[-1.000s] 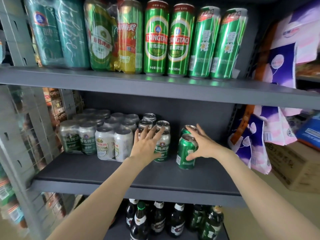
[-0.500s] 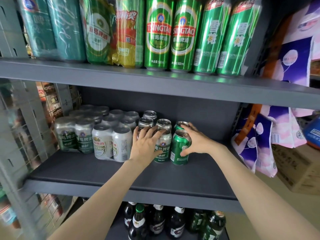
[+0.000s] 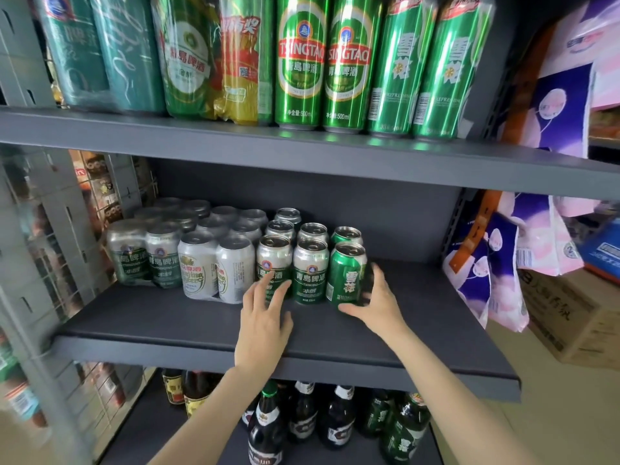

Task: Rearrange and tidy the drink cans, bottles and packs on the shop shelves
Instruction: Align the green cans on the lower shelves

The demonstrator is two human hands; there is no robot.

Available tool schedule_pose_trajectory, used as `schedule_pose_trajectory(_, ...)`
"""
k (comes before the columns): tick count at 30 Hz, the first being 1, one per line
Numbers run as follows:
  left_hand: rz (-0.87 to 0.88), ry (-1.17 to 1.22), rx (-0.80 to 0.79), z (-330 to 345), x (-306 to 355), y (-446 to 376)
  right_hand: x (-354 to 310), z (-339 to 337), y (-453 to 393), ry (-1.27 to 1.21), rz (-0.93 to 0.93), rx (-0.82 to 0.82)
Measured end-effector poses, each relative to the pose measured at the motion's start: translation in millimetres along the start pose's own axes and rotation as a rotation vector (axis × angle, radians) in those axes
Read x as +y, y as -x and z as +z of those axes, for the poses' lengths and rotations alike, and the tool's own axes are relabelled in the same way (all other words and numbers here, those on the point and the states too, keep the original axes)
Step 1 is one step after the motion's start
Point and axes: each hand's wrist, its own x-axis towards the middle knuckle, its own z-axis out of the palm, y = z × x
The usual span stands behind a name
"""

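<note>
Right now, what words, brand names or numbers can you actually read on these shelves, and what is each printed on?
"TSINGTAO": two tall green cans on the top shelf.
"500ml": near the base of those tall cans.
"青島啤酒" and "TSINGTAO": short green-and-silver can on the middle shelf.
"雪花": short all-green can by the right hand.
Unreadable: teal cans, bottle labels, cardboard box.

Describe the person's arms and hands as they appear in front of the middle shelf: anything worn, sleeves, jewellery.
Both forearms are bare up to the bottom edge of the picture; no sleeve shows. The left hand and the right hand wear no gloves, and no ring, watch or bracelet is visible on the fingers or wrists. The nails look short and unpainted, though they are too small to be sure.
</note>
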Motion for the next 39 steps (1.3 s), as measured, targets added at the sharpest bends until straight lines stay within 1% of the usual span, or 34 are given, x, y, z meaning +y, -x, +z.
schedule_pose_trajectory(1,-0.04,0.017,-0.034,1,2,5,4,7,4,-0.038,0.036,0.032)
schedule_pose_trajectory(2,-0.073,0.035,-0.115,0,5,5,7,12,7,-0.059,0.054,0.075)
schedule_pose_trajectory(3,-0.094,0.02,-0.242,-2,9,4,7,17,10,-0.065,0.054,0.119)
schedule_pose_trajectory(4,-0.094,-0.031,-0.365,-3,11,2,6,19,13,-0.056,0.051,0.159)
schedule_pose_trajectory(6,-0.066,-0.135,-0.5,-2,13,0,4,22,13,-0.029,0.04,0.196)
schedule_pose_trajectory(8,-0.064,-0.173,-0.564,-2,14,0,4,24,11,0.062,0.039,0.167)
schedule_pose_trajectory(10,-0.054,-0.181,-0.59,-3,14,0,2,25,9,0.139,0.052,0.133)
schedule_pose_trajectory(15,-0.049,-0.186,-0.59,-2,12,0,2,25,8,0.103,0.057,0.194)
schedule_pose_trajectory(20,-0.043,-0.187,-0.577,-2,11,0,1,28,7,0.164,0.053,0.236)
schedule_pose_trajectory(24,-0.036,-0.171,-0.569,-1,10,0,-1,29,9,0.158,0.062,0.222)
schedule_pose_trajectory(27,-0.047,-0.161,-0.53,-2,11,1,-4,18,14,-0.04,0.067,0.175)
schedule_pose_trajectory(29,-0.051,-0.167,-0.455,-3,13,2,-17,0,10,-0.225,0.045,0.25)
schedule_pose_trajectory(31,-0.058,-0.166,-0.385,-4,13,4,-35,-20,-6,-0.314,-0.004,0.328)
schedule_pose_trajectory(32,-0.059,-0.162,-0.359,-4,14,5,-47,-29,-18,-0.29,-0.02,0.321)
schedule_pose_trajectory(35,-0.051,-0.167,-0.335,-5,15,5,-79,-34,-53,-0.098,0.006,0.188)
schedule_pose_trajectory(37,-0.047,-0.179,-0.342,-5,14,5,-94,-28,-73,-0.026,0.069,0.123)
schedule_pose_trajectory(39,-0.039,-0.187,-0.339,-5,14,5,-98,-24,-88,0.024,0.174,0.044)
